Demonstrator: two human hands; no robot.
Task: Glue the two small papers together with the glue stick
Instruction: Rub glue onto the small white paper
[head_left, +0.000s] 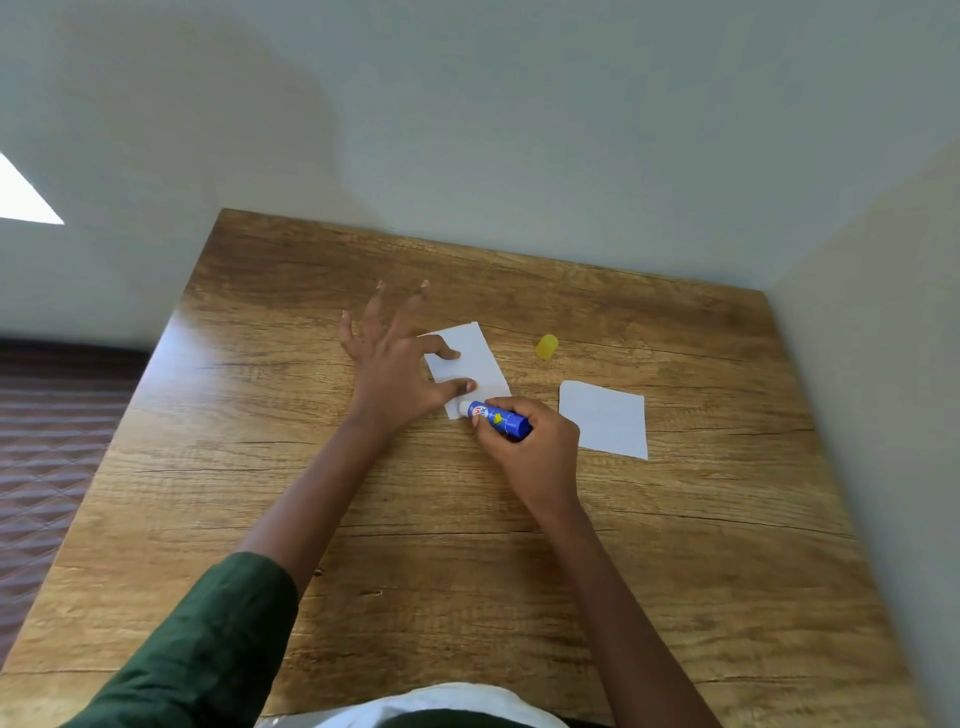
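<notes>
Now glue stick (500, 419) gripped in right fingers (491, 404).

On the bench (467, 545) lie two papers, well apart: the left paper (480, 358) under the left hand (395, 374), the right paper (605, 418) just right of the right hand (530, 447). The cap (547, 346) stands behind, between them. The glue stick (498, 415) touches the left paper's near edge.
</notes>
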